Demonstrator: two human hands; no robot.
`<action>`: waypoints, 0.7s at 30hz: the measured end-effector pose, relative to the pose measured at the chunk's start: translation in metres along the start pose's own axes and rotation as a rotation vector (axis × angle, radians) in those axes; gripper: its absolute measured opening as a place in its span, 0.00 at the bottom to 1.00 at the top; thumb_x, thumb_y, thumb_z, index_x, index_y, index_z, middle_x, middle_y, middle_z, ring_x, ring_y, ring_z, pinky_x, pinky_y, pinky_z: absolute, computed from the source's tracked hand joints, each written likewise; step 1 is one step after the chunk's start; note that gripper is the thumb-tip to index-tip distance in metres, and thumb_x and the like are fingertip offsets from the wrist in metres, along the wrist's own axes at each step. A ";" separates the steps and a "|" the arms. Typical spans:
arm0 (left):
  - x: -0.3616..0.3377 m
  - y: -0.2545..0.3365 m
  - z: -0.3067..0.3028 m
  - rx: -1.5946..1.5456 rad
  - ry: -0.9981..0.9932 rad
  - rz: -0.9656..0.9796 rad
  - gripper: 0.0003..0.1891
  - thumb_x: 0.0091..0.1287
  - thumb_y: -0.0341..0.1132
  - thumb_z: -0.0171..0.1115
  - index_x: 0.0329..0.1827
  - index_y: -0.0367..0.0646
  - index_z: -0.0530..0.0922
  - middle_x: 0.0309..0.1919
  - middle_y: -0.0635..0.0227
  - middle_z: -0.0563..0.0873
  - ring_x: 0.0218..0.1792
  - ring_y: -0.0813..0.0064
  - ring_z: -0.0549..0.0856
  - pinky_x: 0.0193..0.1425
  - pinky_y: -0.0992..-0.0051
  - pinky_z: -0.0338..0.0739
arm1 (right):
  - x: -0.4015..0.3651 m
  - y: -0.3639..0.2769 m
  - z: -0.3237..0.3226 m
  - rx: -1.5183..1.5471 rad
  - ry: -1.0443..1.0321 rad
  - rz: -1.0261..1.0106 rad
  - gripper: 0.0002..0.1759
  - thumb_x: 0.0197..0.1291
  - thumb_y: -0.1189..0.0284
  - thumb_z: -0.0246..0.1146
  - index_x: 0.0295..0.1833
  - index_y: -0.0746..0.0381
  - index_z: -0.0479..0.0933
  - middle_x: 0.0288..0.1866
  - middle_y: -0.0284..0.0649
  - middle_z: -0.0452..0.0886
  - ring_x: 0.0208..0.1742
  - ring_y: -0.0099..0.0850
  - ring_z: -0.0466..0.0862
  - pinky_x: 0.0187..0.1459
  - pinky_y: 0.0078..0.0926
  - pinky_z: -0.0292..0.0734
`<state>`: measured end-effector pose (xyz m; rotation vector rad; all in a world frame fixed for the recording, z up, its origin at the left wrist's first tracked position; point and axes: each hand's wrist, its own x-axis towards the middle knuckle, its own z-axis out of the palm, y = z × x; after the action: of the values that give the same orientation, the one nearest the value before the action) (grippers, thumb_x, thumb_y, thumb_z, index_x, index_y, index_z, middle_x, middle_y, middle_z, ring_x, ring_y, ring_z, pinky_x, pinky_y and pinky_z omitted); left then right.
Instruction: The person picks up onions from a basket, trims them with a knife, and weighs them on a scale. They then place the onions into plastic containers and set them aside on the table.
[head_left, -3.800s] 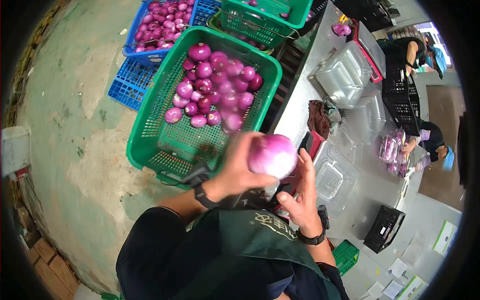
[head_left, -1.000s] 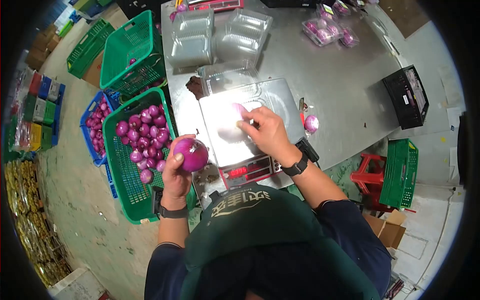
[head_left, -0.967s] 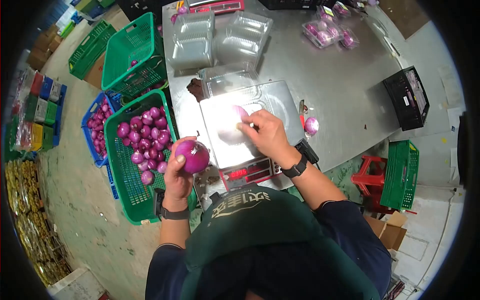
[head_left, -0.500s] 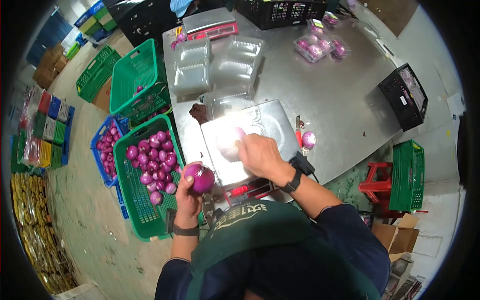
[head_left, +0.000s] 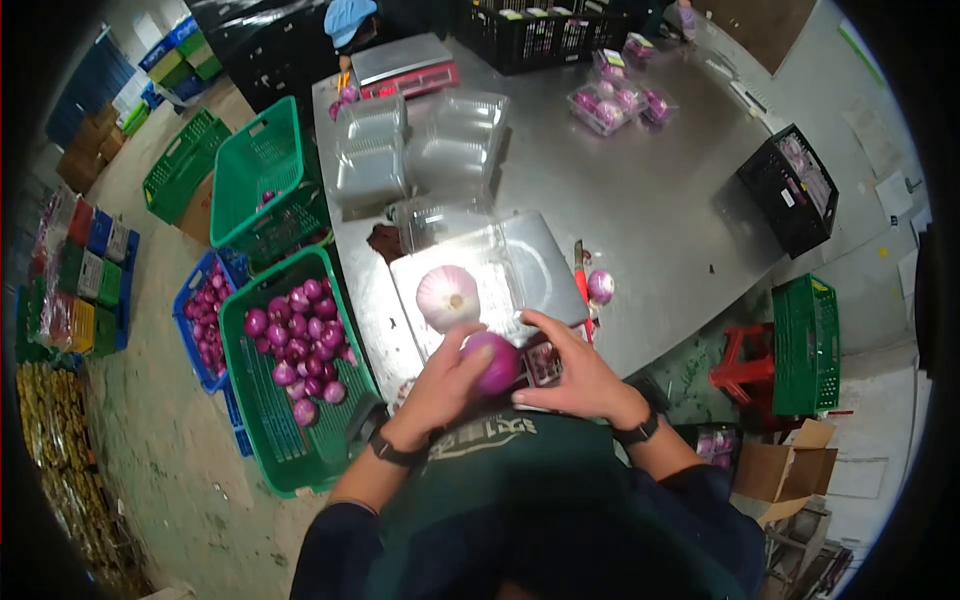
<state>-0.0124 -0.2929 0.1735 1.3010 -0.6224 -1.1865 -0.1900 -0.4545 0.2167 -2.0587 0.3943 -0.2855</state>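
My left hand (head_left: 440, 385) is closed around a red onion (head_left: 497, 366), held in front of my apron over the scale's near edge. Just right of that onion, my right hand (head_left: 580, 375) has thumb and fingers spread apart, holding nothing. A paler, peeled-looking onion (head_left: 447, 298) rests in a clear plastic tray on the scale's metal plate (head_left: 548, 262). The scale's display is largely hidden behind my hands. To the right of the plate lie a red-handled knife (head_left: 580, 272) and a single onion (head_left: 600, 287).
A green crate (head_left: 285, 470) of red onions stands at the table's left side. Stacked clear trays (head_left: 455, 140) lie behind the scale, near a second scale (head_left: 405, 70). Packed onions (head_left: 607, 107) and black crates (head_left: 795, 195) sit farther off. A person in a blue cap (head_left: 348, 20) is at the far side.
My right hand has left the pale onion on the scale and come back beside my left hand. My left hand has carried the red onion right, from beside the crate to the scale's front.
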 end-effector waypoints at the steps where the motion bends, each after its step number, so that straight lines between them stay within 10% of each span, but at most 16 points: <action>1: 0.000 0.016 0.012 0.059 -0.067 -0.014 0.29 0.81 0.47 0.59 0.76 0.40 0.66 0.55 0.56 0.84 0.53 0.73 0.84 0.58 0.73 0.81 | 0.004 -0.001 0.008 0.157 -0.062 -0.006 0.51 0.53 0.65 0.81 0.80 0.61 0.64 0.72 0.50 0.76 0.67 0.41 0.81 0.66 0.37 0.77; 2: 0.008 0.007 0.019 0.010 -0.123 0.107 0.31 0.80 0.48 0.61 0.77 0.40 0.64 0.51 0.58 0.86 0.47 0.73 0.86 0.51 0.74 0.81 | 0.012 0.001 0.012 0.075 -0.070 -0.223 0.49 0.56 0.68 0.79 0.81 0.61 0.63 0.72 0.46 0.76 0.68 0.36 0.80 0.67 0.34 0.77; 7: 0.005 0.012 -0.011 0.333 0.208 0.089 0.33 0.73 0.45 0.70 0.74 0.38 0.69 0.40 0.63 0.87 0.33 0.78 0.83 0.39 0.76 0.77 | 0.016 0.035 0.012 0.765 0.142 0.128 0.45 0.56 0.77 0.76 0.79 0.64 0.65 0.66 0.41 0.77 0.64 0.31 0.82 0.66 0.34 0.79; 11: 0.025 0.006 -0.038 0.955 0.653 0.357 0.40 0.55 0.42 0.78 0.72 0.38 0.73 0.58 0.51 0.84 0.59 0.49 0.79 0.62 0.55 0.75 | 0.034 0.064 0.001 1.161 0.239 0.233 0.47 0.54 0.79 0.74 0.80 0.60 0.63 0.65 0.41 0.77 0.61 0.32 0.82 0.62 0.32 0.81; 21: 0.062 0.000 -0.016 1.264 0.581 0.469 0.42 0.53 0.50 0.81 0.71 0.47 0.76 0.65 0.47 0.78 0.67 0.44 0.71 0.76 0.46 0.59 | 0.103 0.060 0.003 -0.009 0.307 -0.176 0.44 0.45 0.70 0.78 0.71 0.63 0.72 0.64 0.45 0.77 0.65 0.38 0.79 0.68 0.34 0.74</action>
<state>0.0223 -0.3433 0.1536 2.2224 -1.2099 0.1356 -0.1032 -0.5199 0.1673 -2.0647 0.3997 -0.7125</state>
